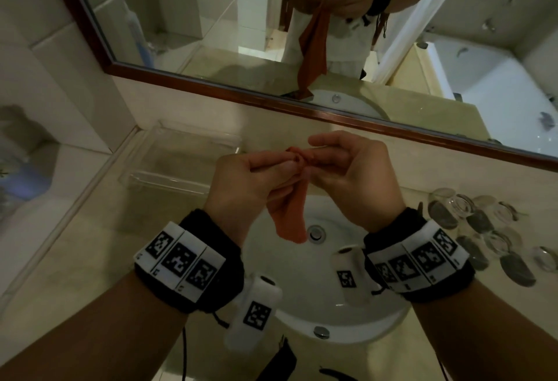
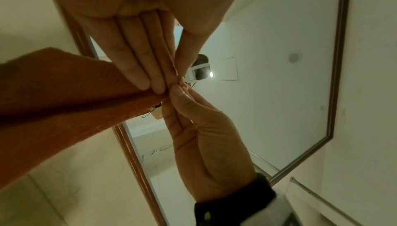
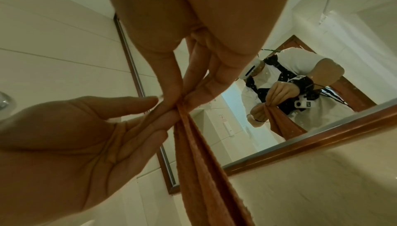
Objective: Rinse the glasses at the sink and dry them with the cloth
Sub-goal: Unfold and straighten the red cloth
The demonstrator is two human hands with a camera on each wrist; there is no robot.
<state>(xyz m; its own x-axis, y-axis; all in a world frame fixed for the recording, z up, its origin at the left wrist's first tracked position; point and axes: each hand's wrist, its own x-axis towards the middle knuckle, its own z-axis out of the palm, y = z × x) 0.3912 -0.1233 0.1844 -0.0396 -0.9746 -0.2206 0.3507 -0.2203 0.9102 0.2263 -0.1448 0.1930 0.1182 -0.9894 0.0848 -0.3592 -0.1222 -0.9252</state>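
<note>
An orange cloth point(image 1: 291, 217) hangs over the white sink point(image 1: 341, 317), held up by both hands at its bunched top edge. My left hand point(image 1: 271, 169) pinches that edge between thumb and straight fingers point(image 2: 137, 70). My right hand point(image 1: 329, 159) pinches the same bunch from the right, fingertips against the left hand's. In the right wrist view the cloth point(image 3: 204, 161) drops in a long fold from the pinch. Several clear glasses point(image 1: 480, 229) are grouped on the counter right of the sink, away from both hands.
A clear plastic tray point(image 1: 181, 157) sits on the beige counter, back left of the sink. A wood-framed mirror point(image 1: 271, 103) runs along the wall close behind the hands. The drain point(image 1: 316, 233) lies right under the cloth's lower end.
</note>
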